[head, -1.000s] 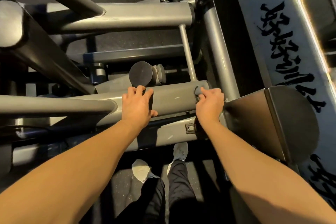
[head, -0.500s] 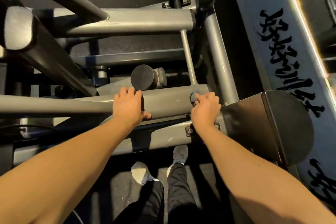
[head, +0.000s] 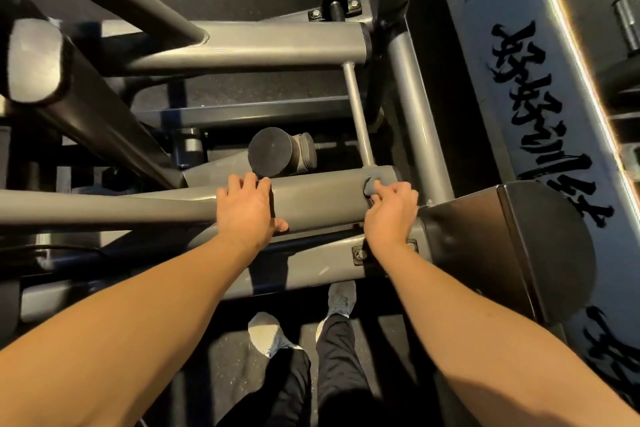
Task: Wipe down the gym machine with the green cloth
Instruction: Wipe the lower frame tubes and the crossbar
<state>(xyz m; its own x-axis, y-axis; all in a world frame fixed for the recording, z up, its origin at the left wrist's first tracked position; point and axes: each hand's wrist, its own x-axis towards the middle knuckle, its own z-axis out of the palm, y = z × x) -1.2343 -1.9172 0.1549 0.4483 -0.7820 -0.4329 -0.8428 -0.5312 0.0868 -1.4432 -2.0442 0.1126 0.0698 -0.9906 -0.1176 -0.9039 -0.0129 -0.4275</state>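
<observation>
The gym machine's grey horizontal tube runs across the middle of the view. My left hand grips it, fingers curled over the top and thumb on the near side. At the tube's right end my right hand holds a small dark wad, the cloth, against the metal. Most of the cloth is hidden in my fist, and it looks grey in this light.
A black round bumper sits just behind the tube. A thin rod rises to an upper grey tube. A dark metal shroud stands right of my right hand, beside a panel with black writing. My feet are below.
Both hands slid a little to the left along the tube, the left hand more than the right. The wad moved slightly left and down on the tube's end.
</observation>
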